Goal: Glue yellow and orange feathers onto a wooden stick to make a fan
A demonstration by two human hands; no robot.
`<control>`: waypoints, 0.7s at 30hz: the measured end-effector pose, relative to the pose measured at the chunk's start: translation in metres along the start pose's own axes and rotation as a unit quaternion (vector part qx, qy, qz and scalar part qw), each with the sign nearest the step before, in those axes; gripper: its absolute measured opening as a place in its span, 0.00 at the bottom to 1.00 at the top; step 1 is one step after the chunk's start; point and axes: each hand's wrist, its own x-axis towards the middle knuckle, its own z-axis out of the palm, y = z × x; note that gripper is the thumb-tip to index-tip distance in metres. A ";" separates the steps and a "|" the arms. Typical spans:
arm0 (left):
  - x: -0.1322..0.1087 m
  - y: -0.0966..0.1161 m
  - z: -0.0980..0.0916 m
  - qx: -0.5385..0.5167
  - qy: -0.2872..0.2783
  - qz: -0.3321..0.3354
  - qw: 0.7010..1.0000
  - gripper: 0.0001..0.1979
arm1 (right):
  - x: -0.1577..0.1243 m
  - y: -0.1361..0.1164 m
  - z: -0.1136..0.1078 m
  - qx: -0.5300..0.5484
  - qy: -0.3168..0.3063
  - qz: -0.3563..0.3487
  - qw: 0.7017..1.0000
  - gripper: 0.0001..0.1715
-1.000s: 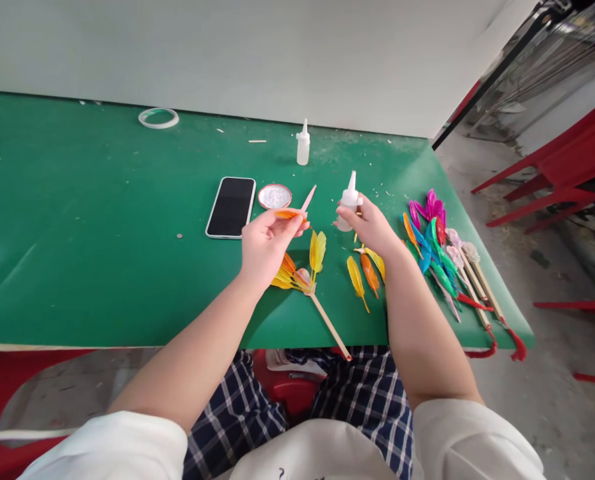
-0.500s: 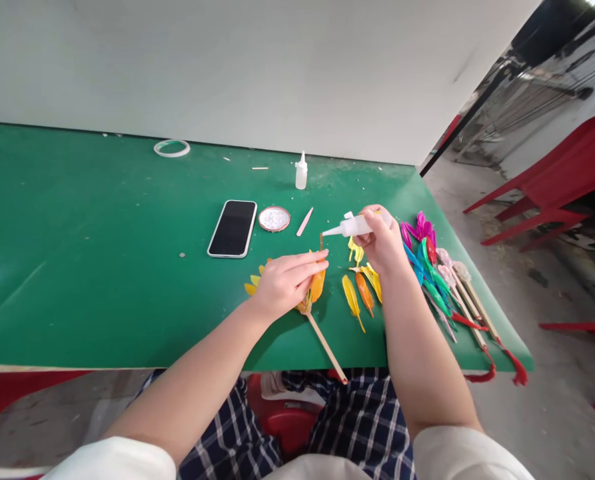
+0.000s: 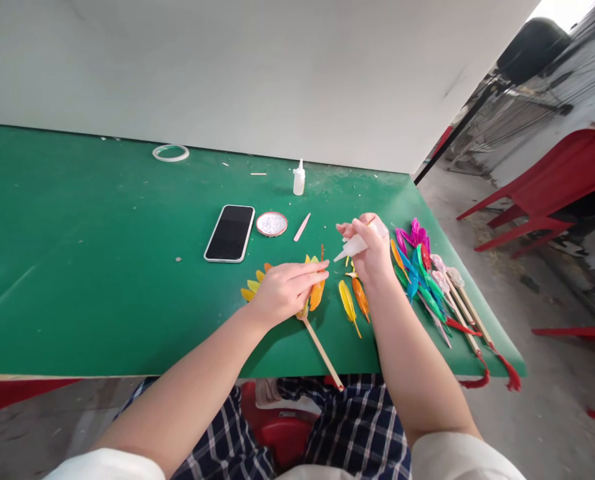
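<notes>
My left hand (image 3: 288, 290) pinches an orange feather (image 3: 318, 293), its bare quill pointing up past the fingertips. Beneath that hand lies a fan of yellow and orange feathers (image 3: 250, 292) on a wooden stick handle (image 3: 322, 352), partly hidden by the hand. To the right, my right hand (image 3: 376, 250) is closed around a white squeeze bottle (image 3: 354, 247) with a long nozzle, tilted down to the left and apart from the quill. Loose on the table below the bottle are a yellow feather (image 3: 348, 303) and an orange feather (image 3: 360, 297).
A phone (image 3: 230, 233), a round dish (image 3: 272, 224) and a pink stick-like piece (image 3: 302, 227) lie ahead. Farther back are a second squeeze bottle (image 3: 299, 179) and a tape ring (image 3: 170, 153). Colourful feather fans (image 3: 427, 280) with tasselled handles lie at the table's right edge.
My right hand has drawn the bottle's nozzle away from the quill, down and to the right, tilting it more. My left hand keeps the orange feather nearly in place. The view has shifted slightly.
</notes>
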 end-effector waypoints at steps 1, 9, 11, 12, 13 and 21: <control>0.000 0.000 0.000 0.001 -0.001 -0.001 1.000 0.12 | 0.000 -0.001 0.001 0.001 0.004 0.000 1.000 0.13; 0.000 -0.001 0.000 -0.001 -0.002 -0.011 1.000 0.13 | -0.006 -0.006 0.011 -0.076 0.048 0.003 0.996 0.12; 0.000 -0.001 0.000 0.000 -0.003 -0.012 1.000 0.12 | -0.007 -0.005 0.011 -0.120 0.048 0.003 0.992 0.10; 0.001 -0.001 0.000 0.000 -0.003 -0.011 1.000 0.12 | -0.007 -0.005 0.011 -0.144 0.046 0.005 0.988 0.09; 0.001 -0.001 0.000 0.000 -0.003 -0.011 1.000 0.12 | -0.007 -0.005 0.011 -0.169 0.045 0.007 0.985 0.08; 0.001 -0.001 0.000 0.002 -0.006 -0.015 1.000 0.11 | -0.009 -0.004 0.009 -0.317 0.031 -0.038 0.947 0.04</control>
